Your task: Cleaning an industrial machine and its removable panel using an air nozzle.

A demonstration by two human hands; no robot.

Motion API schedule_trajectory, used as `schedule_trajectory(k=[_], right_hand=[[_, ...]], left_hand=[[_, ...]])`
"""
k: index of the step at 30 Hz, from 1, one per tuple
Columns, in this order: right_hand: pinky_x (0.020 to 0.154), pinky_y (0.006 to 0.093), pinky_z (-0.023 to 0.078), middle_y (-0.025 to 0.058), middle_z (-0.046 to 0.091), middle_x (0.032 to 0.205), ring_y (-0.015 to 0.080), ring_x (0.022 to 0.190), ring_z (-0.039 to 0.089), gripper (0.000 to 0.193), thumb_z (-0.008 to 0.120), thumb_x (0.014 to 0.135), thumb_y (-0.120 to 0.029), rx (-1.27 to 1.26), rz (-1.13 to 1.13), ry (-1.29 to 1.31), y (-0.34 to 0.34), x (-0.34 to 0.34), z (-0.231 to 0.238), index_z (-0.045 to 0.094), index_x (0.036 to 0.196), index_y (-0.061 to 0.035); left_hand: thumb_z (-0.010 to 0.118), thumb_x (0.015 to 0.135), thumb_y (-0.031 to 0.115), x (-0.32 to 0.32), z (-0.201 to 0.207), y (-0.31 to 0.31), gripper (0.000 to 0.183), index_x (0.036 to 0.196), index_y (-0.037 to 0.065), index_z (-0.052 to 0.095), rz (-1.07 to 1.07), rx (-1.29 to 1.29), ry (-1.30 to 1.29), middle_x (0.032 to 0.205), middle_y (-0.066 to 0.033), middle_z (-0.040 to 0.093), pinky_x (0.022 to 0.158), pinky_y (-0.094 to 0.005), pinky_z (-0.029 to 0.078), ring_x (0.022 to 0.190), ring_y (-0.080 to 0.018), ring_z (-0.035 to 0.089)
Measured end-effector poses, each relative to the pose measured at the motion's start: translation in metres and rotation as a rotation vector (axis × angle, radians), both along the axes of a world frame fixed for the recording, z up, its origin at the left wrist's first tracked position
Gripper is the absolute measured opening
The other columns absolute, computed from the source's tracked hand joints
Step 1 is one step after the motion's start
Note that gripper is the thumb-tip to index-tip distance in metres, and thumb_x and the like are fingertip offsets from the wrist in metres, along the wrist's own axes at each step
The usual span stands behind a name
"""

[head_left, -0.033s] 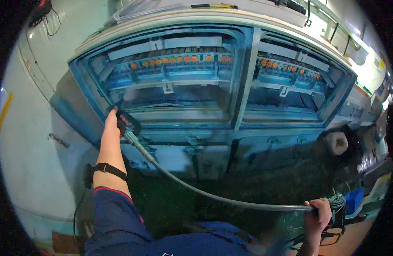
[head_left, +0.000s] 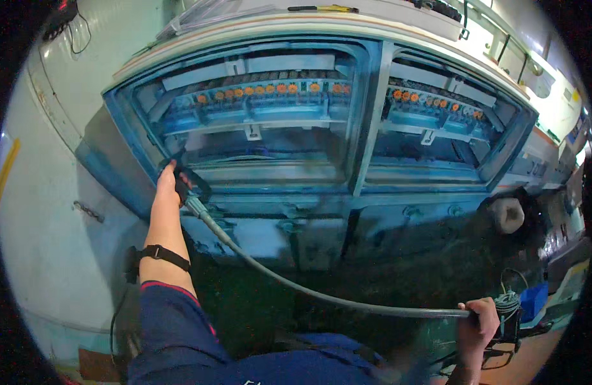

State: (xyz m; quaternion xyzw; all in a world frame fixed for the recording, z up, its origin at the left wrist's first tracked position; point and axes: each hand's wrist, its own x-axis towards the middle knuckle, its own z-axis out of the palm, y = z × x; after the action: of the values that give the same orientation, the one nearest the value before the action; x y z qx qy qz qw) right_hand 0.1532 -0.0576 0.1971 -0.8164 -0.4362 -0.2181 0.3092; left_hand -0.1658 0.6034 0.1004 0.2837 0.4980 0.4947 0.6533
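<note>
My left hand (head_left: 174,181) is closed around the black handle (head_left: 197,182) at the end of a thick grey hose (head_left: 289,281), near the lower left corner of a blue cabinet's left opening. What the handle is for and its tip are hard to make out. A ridged grey collar (head_left: 194,205) joins it to the hose. The hose sags in a curve across my front to the lower right. There my right hand (head_left: 483,318) is wrapped around it, low and apart from the cabinet.
The cabinet (head_left: 368,122) has two framed openings, each with a row of orange round parts (head_left: 270,89) inside. Yellow-handled pliers (head_left: 334,9) lie on its top. Coiled cable (head_left: 506,304) and a blue box (head_left: 533,300) sit beside my right hand. A white roll (head_left: 506,215) is at the right.
</note>
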Motion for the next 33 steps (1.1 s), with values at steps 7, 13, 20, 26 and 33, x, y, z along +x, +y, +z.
schedule_trajectory(k=[7, 13, 20, 26, 33], right_hand=[[0.059, 0.0335, 0.043, 0.0099, 0.055, 0.074, 0.0242, 0.064, 0.054, 0.027, 0.076, 0.069, 0.007, -0.012, 0.011, 0.040, 0.013, -0.006, -0.006, 0.056, 0.083, -0.0053], [0.059, 0.0334, 0.043, 0.0098, 0.054, 0.073, 0.0240, 0.065, 0.053, 0.025, 0.077, 0.072, 0.002, -0.020, 0.021, 0.055, 0.027, -0.011, -0.009, 0.056, 0.084, -0.0050], [0.059, 0.0339, 0.043, 0.0094, 0.054, 0.073, 0.0243, 0.065, 0.053, 0.023, 0.076, 0.074, 0.000, -0.083, 0.035, 0.074, 0.040, -0.018, -0.010, 0.057, 0.084, -0.0048], [0.059, 0.0344, 0.044, 0.0100, 0.056, 0.074, 0.0252, 0.065, 0.055, 0.026, 0.077, 0.069, 0.004, -0.060, 0.053, 0.070, 0.060, -0.023, -0.012, 0.057, 0.083, -0.0049], [0.058, 0.0347, 0.044, 0.0106, 0.057, 0.075, 0.0256, 0.066, 0.057, 0.027, 0.076, 0.067, 0.007, -0.060, 0.062, 0.073, 0.081, -0.026, -0.011, 0.057, 0.082, -0.0048]], left_hand=[[0.063, 0.098, 0.037, -0.010, 0.003, 0.015, 0.030, 0.091, 0.011, 0.052, -0.049, -0.010, 0.060, 0.059, -0.0045, 0.049, 0.048, -0.0422, 0.047, 0.049, -0.0213, 0.051], [0.063, 0.098, 0.038, -0.025, 0.004, 0.030, 0.029, 0.093, 0.011, 0.053, -0.040, -0.040, 0.029, 0.060, -0.0038, 0.050, 0.048, -0.0408, 0.046, 0.049, -0.0200, 0.050], [0.063, 0.098, 0.038, -0.027, 0.002, 0.041, 0.029, 0.090, 0.011, 0.054, -0.082, -0.039, 0.066, 0.060, -0.0031, 0.050, 0.048, -0.0411, 0.045, 0.050, -0.0198, 0.051], [0.064, 0.098, 0.037, -0.049, -0.001, 0.055, 0.033, 0.086, 0.009, 0.054, -0.018, -0.034, 0.038, 0.060, -0.0042, 0.049, 0.049, -0.0413, 0.047, 0.050, -0.0207, 0.051], [0.065, 0.097, 0.035, -0.064, -0.002, 0.064, 0.032, 0.087, 0.007, 0.053, 0.086, 0.012, 0.062, 0.061, -0.0045, 0.048, 0.048, -0.0426, 0.048, 0.051, -0.0215, 0.051]])
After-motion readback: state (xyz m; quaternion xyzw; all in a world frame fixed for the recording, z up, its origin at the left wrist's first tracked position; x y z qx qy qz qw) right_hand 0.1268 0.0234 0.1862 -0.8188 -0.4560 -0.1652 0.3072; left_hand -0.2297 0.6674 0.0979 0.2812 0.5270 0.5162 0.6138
